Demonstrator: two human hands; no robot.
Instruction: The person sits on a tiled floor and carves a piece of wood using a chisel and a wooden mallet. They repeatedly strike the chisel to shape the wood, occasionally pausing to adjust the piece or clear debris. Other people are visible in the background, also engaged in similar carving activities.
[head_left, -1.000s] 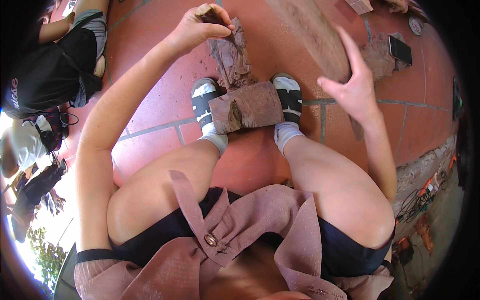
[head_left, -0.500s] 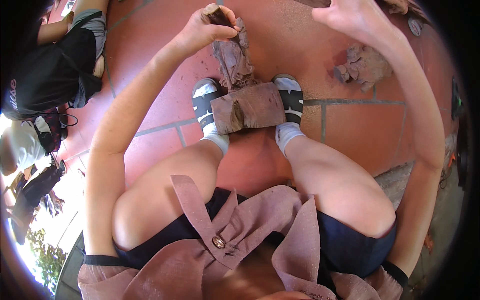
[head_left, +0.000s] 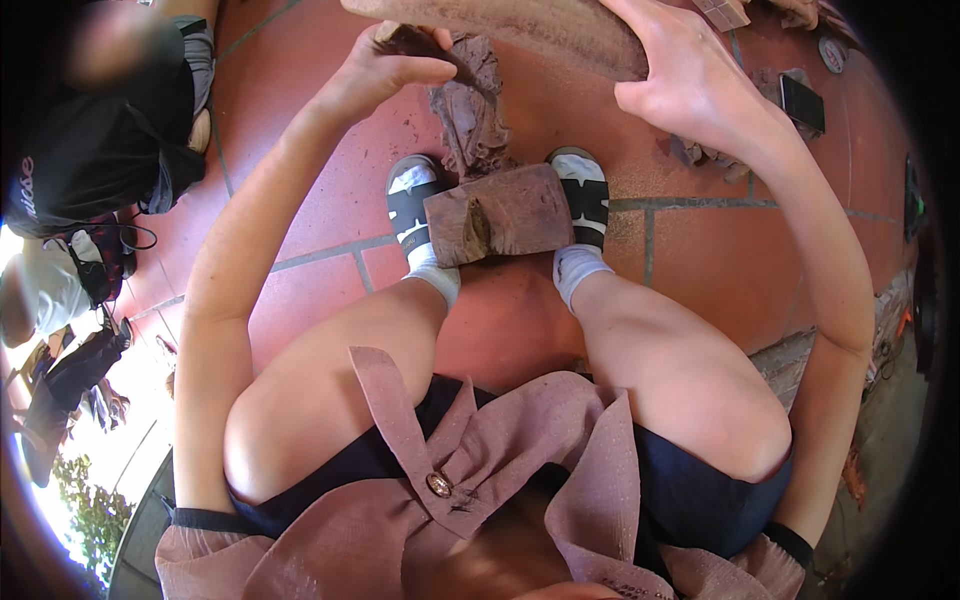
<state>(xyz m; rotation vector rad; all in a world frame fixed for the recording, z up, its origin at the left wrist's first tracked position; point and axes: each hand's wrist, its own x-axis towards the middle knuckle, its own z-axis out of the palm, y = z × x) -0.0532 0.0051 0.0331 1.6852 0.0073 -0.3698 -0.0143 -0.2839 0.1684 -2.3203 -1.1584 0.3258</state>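
My left hand (head_left: 385,75) is closed around a dark brown rod-like tool (head_left: 425,48), whose lower end slants over a rough carved piece of wood (head_left: 472,120). That carving stands just beyond a reddish-brown wooden block (head_left: 515,215), which lies between my sandaled feet. My right hand (head_left: 690,75) grips the right end of a long, pale brown, slightly curved piece of wood (head_left: 520,28). This long piece stretches leftward above the carving and the rod-like tool. The frame's upper edge partly cuts it off.
Terracotta tiles (head_left: 690,260) cover the ground. Another rough carved piece (head_left: 705,155) lies at the right, partly behind my forearm, near a flat black object (head_left: 803,103). A person in a black top (head_left: 95,150) is at the far left. A round tin-like object (head_left: 831,55) lies at upper right.
My right hand has come left and lower, bringing the long piece of wood into view over the carving. My left hand has shifted slightly left with the rod-like tool.
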